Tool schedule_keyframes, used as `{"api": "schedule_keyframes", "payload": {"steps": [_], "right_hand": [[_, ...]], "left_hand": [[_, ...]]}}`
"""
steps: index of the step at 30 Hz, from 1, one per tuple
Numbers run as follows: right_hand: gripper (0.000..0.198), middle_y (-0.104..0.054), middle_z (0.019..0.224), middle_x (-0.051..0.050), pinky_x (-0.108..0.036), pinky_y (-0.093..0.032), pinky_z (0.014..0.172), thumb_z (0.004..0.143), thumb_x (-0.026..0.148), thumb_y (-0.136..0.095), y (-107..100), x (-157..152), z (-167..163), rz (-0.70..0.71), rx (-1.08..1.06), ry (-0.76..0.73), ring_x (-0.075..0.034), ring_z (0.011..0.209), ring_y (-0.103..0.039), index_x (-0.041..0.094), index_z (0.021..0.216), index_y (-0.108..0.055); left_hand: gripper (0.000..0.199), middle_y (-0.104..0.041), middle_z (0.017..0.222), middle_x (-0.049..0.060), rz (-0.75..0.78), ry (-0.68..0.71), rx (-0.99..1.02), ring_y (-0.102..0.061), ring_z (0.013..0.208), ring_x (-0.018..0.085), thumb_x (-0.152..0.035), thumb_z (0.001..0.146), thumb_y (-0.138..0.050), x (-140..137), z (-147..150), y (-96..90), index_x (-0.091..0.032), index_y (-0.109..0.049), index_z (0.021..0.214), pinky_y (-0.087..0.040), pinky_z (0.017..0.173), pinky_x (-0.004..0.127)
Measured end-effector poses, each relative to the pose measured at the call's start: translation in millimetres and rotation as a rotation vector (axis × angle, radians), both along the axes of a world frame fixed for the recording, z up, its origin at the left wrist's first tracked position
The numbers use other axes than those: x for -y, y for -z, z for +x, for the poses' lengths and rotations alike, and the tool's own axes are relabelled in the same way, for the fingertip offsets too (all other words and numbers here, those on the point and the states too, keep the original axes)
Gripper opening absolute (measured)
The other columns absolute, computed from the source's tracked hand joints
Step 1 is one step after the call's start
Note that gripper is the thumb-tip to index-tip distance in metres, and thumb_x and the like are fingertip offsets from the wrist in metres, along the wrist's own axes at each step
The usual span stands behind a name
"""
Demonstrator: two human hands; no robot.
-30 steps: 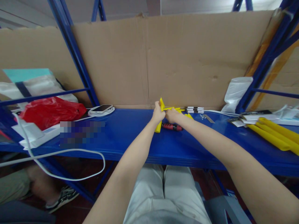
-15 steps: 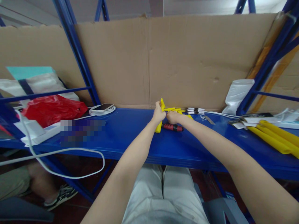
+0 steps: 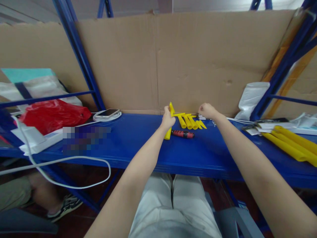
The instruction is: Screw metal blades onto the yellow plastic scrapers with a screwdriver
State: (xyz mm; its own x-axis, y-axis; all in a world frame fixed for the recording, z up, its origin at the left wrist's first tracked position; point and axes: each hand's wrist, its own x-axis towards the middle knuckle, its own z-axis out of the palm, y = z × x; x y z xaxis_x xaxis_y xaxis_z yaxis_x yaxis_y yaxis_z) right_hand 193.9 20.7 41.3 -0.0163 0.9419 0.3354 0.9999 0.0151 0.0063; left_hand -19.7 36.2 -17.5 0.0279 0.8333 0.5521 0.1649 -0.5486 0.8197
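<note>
My left hand is closed around a yellow plastic T-shaped piece, held upright over the table. Its top sticks out above my fingers and its lower end below them. Out to the right, my right hand is closed, fingers curled, above a small stack of white and black strips. What it holds, if anything, is hidden. Between the hands lie several more yellow T-shaped pieces and small pointed yellow pieces. A red and black screwdriver-like handle rests in front of them.
Cardboard stands behind the blue table. At left are a red plastic bag, a phone on a coiled white cable and a white power strip. Long yellow pieces lie at right. A person's leg shows below left.
My right hand has moved away from beside the left hand to the right, over the strips, uncovering the yellow pieces. My left hand stays on its yellow piece.
</note>
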Motion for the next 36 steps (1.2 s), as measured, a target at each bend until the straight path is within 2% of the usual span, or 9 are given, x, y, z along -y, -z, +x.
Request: {"api": "schedule_keyframes", "payload": {"steps": [3,6,16,21,24,26,30,32,36], "right_hand": [[0.035,-0.069,0.114,-0.02,-0.039,-0.051,0.089,0.085,0.018,-0.047,12.5,4.8,37.2,0.001,-0.04,0.194,-0.033,0.113,-0.062,0.012,0.106,-0.074],[0.038,-0.067,0.117,-0.023,-0.043,-0.05,0.091,0.085,0.02,-0.047,30.2,11.7,57.1,-0.058,-0.06,0.283,-0.036,0.117,-0.06,0.009,0.111,-0.072],[0.045,-0.055,0.133,-0.029,-0.052,-0.04,0.103,0.088,0.018,-0.043,56.4,14.3,59.4,-0.111,-0.025,0.278,-0.037,0.129,-0.049,-0.001,0.124,-0.061],[0.041,-0.057,0.129,-0.029,-0.049,-0.04,0.102,0.089,0.021,-0.044,51.8,13.3,52.3,0.029,-0.155,0.257,-0.037,0.126,-0.051,0.001,0.119,-0.061],[0.035,-0.064,0.118,-0.025,-0.043,-0.043,0.099,0.091,0.027,-0.042,42.2,7.1,38.9,0.164,-0.524,0.215,-0.033,0.119,-0.057,0.007,0.109,-0.064],[0.036,-0.067,0.111,-0.021,-0.039,-0.048,0.094,0.094,0.032,-0.036,35.0,4.1,24.2,0.176,-0.949,0.159,-0.028,0.11,-0.062,0.011,0.107,-0.063],[0.055,-0.067,0.097,-0.017,-0.035,-0.055,0.074,0.098,0.046,-0.016,24.9,8.7,-11.1,-0.177,-1.809,-0.183,-0.023,0.086,-0.066,0.011,0.114,-0.056],[0.057,-0.067,0.089,-0.015,-0.034,-0.055,0.061,0.097,0.051,-0.016,23.0,14.9,-26.8,-0.297,-2.027,-0.32,-0.023,0.075,-0.064,0.013,0.113,-0.055],[0.053,-0.065,0.074,-0.01,-0.027,-0.047,0.043,0.098,0.048,-0.013,21.7,25.8,-46.5,-0.318,-2.257,-0.482,-0.021,0.062,-0.059,0.015,0.107,-0.054]], "left_hand": [[0.066,-0.056,0.135,0.015,-0.002,0.011,-0.029,-0.047,0.134,0.028,0.007,0.062,-0.052,1.1,1.1,-0.7,-0.019,-0.038,0.121,-0.037,0.108,0.043],[0.066,-0.055,0.136,0.014,0.002,0.027,-0.037,-0.046,0.134,0.027,0.007,0.063,-0.052,2.4,3.3,-0.5,-0.021,-0.038,0.121,-0.037,0.109,0.044],[0.062,-0.058,0.13,0.012,-0.088,0.207,0.118,-0.051,0.128,0.024,0.01,0.059,-0.053,10.9,13.0,-5.2,-0.019,-0.041,0.112,-0.04,0.107,0.04],[0.06,-0.063,0.118,0.007,-0.331,0.272,0.268,-0.066,0.103,0.021,0.011,0.06,-0.057,25.4,17.6,-15.0,-0.022,-0.041,0.107,-0.054,0.079,0.03],[0.054,-0.065,0.112,0.006,-0.459,0.386,0.437,-0.069,0.084,0.016,0.009,0.066,-0.057,34.6,19.9,-23.0,-0.022,-0.042,0.108,-0.049,0.058,0.02],[0.048,-0.066,0.108,0.006,-0.526,0.5,0.533,-0.069,0.076,0.014,0.007,0.069,-0.057,40.6,21.1,-28.0,-0.021,-0.046,0.106,-0.045,0.052,0.017],[0.036,-0.067,0.101,0.009,-0.618,0.691,0.577,-0.066,0.066,0.01,0.007,0.074,-0.053,51.5,23.4,-33.8,-0.015,-0.054,0.102,-0.043,0.049,0.017],[0.034,-0.067,0.095,0.008,-0.649,0.744,0.57,-0.065,0.064,0.01,0.007,0.075,-0.05,55.4,24.2,-34.6,-0.013,-0.055,0.102,-0.044,0.049,0.018],[0.033,-0.066,0.082,0.005,-0.696,0.777,0.583,-0.063,0.058,0.009,0.007,0.076,-0.046,57.8,23.4,-34.8,-0.013,-0.056,0.099,-0.044,0.047,0.017]]}}
